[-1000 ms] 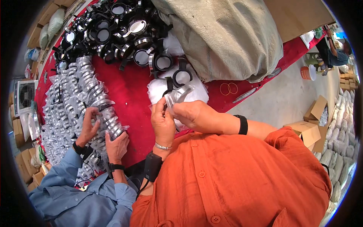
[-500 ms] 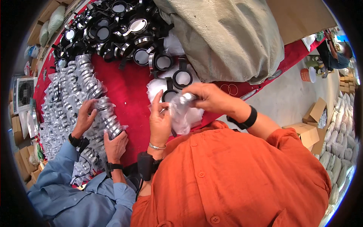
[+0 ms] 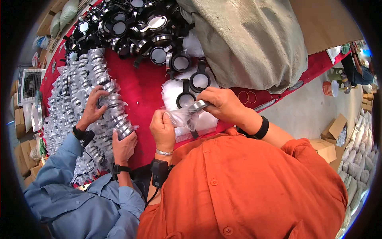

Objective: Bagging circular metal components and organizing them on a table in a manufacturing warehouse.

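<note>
Pinching the clear bag [image 3: 180, 118] at its left end, the left hand [image 3: 163, 130] had thumb and fingers closed on the film. Rightward, over the white pile [image 3: 170, 93], the silver-rimmed round piece [image 3: 197, 105] was tilted, its long side rising toward the right. The right hand [image 3: 226, 104], nearer to it, grasped its right end.

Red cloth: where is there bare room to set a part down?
The widest bare patch of red cloth lies between the bagged rows and white sheets, this side of the black pile; the left hand borders its lower right. A narrower strip, holding two thin rings, runs beside the sack. Pile and rows are crowded.
</note>
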`<state>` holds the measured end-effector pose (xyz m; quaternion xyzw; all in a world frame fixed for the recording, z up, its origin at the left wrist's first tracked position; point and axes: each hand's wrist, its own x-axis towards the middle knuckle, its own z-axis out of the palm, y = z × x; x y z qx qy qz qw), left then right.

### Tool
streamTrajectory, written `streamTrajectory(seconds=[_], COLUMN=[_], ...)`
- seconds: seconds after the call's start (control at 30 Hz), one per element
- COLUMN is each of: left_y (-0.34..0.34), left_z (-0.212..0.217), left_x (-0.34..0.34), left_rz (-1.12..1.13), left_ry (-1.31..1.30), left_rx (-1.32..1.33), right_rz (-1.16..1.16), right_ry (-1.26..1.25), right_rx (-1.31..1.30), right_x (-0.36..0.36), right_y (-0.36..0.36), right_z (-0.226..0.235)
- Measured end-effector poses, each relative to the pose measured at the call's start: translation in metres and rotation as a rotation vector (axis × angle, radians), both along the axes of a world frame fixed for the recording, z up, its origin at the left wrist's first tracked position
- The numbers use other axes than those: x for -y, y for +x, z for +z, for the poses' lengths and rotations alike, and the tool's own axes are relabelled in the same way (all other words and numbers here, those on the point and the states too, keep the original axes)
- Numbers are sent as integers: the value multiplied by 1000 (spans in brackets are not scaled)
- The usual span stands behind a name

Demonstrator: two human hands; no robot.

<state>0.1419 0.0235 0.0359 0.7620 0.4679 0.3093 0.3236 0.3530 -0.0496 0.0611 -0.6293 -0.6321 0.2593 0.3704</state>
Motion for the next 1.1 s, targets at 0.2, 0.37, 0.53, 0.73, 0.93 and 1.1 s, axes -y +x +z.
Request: streamTrajectory(seconds=[0.2,0.37,0.53,0.73,0.93,1.1], left_y=[-18,46,3,-9,-11,-5], left_z=[18,11,-18,-19,-29,-48], left_x=[-14,9,33,6,4,1], left_rz=[107,-318,-121,132,127,-19], left_ry=[-181,-341,-280,-502,-592,-128], left_rx=[76,-214,-115,68,58,-184], right_rz=[-21,56,211,-58,-82,36], right_ry=[1,-11,-69,10,-10,-331], right_rx=[143,117,90,-221,132,436], right_x=[-5,-8,-10,-40,-132,-162], right_y=[-1,-3,-33,4,28,9], right_z=[-5,-13,-19,-15,-20,-35])
